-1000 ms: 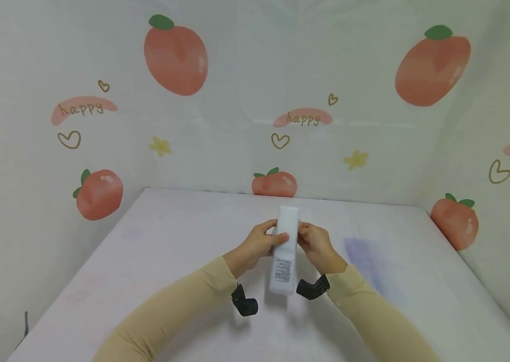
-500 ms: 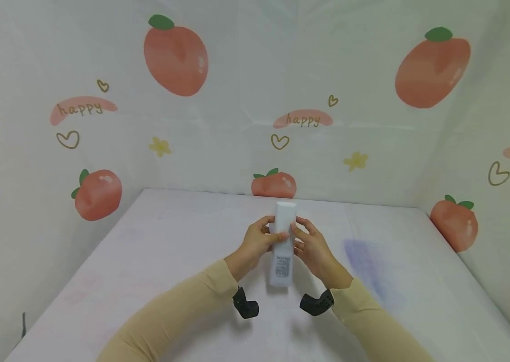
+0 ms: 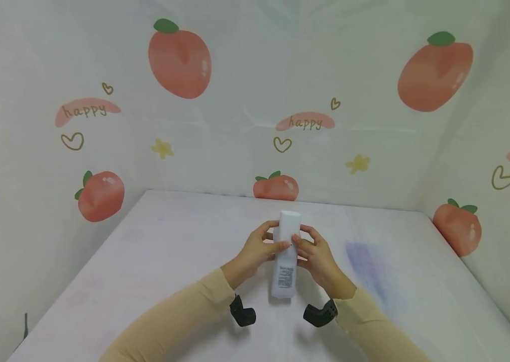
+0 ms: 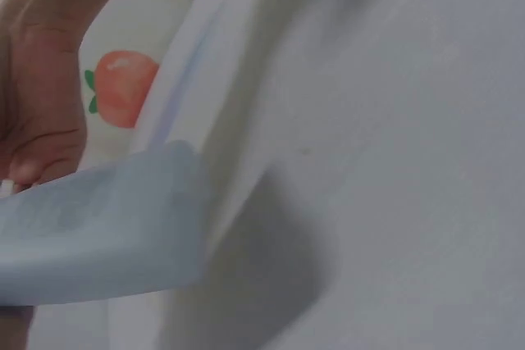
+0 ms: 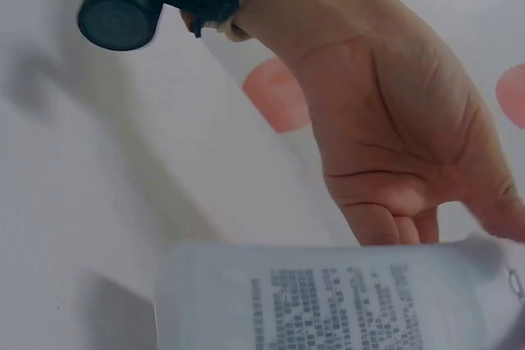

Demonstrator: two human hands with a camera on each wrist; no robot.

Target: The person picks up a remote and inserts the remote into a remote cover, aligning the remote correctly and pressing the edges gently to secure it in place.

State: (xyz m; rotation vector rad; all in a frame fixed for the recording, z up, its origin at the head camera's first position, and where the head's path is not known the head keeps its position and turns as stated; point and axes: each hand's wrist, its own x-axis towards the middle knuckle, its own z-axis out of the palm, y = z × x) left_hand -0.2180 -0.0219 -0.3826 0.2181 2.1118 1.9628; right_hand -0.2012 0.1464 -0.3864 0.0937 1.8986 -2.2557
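Observation:
Both hands hold a white plastic bottle (image 3: pixel 286 256) above the white table (image 3: pixel 169 251), its cap end pointing away from me and its printed label (image 3: pixel 285 277) facing up. My left hand (image 3: pixel 261 246) grips the bottle's left side near the cap, thumb across the top. My right hand (image 3: pixel 315 254) grips the right side with its fingers curled round it. In the left wrist view the bottle's body (image 4: pixel 98 227) crosses the lower left. The right wrist view shows the label (image 5: pixel 336 305) and my left palm (image 5: pixel 394 120) behind it.
Walls papered with peaches (image 3: pixel 180 58) and the word "happy" close the table in on the left, back and right. A faint purple smear (image 3: pixel 365 264) marks the tabletop right of my hands. A black wrist camera (image 3: pixel 242 314) hangs under each beige sleeve.
Hands and bottle have sunk slightly and come a little nearer to me. The right hand's fingers have closed tighter round the bottle.

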